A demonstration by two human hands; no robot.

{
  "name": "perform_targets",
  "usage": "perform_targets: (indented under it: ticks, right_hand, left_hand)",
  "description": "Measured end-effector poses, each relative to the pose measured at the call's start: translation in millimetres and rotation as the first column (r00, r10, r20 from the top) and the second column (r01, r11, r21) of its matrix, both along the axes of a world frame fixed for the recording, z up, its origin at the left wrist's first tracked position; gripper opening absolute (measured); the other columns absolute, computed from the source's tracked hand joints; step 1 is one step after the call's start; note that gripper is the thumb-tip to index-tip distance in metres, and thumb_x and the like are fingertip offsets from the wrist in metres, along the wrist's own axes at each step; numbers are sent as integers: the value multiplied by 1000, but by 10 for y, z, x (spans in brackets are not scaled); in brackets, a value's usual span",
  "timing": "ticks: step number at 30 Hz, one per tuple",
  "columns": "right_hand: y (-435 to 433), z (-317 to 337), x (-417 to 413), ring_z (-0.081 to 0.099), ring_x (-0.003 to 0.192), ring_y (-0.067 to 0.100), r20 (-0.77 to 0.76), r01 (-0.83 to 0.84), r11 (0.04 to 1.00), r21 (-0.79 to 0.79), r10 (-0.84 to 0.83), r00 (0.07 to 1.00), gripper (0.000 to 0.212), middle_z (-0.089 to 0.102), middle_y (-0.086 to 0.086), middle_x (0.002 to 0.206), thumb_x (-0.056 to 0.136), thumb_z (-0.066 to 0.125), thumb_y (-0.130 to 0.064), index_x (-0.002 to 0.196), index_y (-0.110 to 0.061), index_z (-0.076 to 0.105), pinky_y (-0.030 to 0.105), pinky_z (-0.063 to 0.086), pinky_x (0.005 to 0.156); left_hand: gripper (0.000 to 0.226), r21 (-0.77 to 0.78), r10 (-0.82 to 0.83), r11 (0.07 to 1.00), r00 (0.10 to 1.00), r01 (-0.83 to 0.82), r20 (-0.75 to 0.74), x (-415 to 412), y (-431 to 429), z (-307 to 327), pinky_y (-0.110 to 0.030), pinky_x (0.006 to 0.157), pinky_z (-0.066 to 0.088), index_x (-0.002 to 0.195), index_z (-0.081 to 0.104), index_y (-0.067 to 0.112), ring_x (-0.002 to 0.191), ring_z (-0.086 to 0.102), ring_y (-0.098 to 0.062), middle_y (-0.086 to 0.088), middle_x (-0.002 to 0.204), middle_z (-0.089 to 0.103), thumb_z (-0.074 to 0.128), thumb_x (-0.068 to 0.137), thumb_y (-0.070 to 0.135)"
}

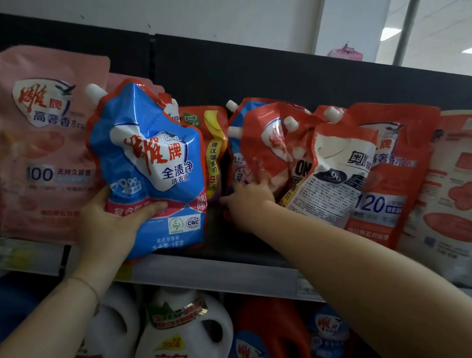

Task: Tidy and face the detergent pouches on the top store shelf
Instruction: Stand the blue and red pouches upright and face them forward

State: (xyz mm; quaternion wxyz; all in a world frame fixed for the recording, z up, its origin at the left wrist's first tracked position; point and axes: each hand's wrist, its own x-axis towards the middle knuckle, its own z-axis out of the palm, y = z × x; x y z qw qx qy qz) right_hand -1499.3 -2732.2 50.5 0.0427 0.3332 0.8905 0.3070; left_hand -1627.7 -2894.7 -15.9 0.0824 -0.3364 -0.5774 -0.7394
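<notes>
A blue and red detergent pouch point(153, 165) with a white spout stands tilted at the front of the top shelf point(217, 274). My left hand point(110, 220) grips its lower left corner, thumb across the front. My right hand point(248, 201) reaches in to a crumpled red pouch point(268, 144) and holds its lower part; how the fingers lie behind it is hidden. Beside that pouch lean a red and white pouch point(336, 173) showing its back and a tall red pouch point(390, 174). A small yellow and red pouch point(214, 149) sits behind the blue one.
Large pink pouches point(46, 140) fill the shelf's left side. A pale pouch with red print point(462, 191) stands at the far right. A price rail runs along the shelf edge. Detergent jugs point(182, 339) stand on the shelf below.
</notes>
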Motion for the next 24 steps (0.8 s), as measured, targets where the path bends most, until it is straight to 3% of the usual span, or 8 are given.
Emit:
perform_targets:
  ticks: [7,14,19,24]
  right_hand:
    - [-56,25,144,30,138,32,43,103,994,-38,-102,994,50,38,6,148,99,42,-30,147,-34,29,74,3,103]
    - [-121,35,172,10,146,36,177,93,989,114,-113,978,58,24,8,157,98,36,-48,151,-29,23,70,-2,108]
    - [-159,37,293,22,141,35,153,0,994,105,-17,988,56,31,11,152,94,47,-40,146,-26,34,67,2,109]
    - [-234,75,454,34,133,33,52,-128,978,162,121,991,53,43,8,142,91,47,-45,140,-25,42,59,20,105]
  left_hand:
    - [46,2,20,1000,1000,-20,14,15,-4,4,-40,85,52,98,64,27,90,64,-16,8,94,67,88,59,24]
    - [48,13,14,1000,1000,-14,19,23,4,-5,-37,83,51,100,63,27,87,64,-10,12,93,66,88,59,25]
    - [48,20,18,1000,1000,-18,0,54,-2,3,-29,79,47,103,62,26,88,62,-11,9,96,65,86,61,23]
    - [51,19,18,1000,1000,-18,-9,77,-17,16,-31,81,46,106,61,24,93,61,-14,6,103,63,86,62,22]
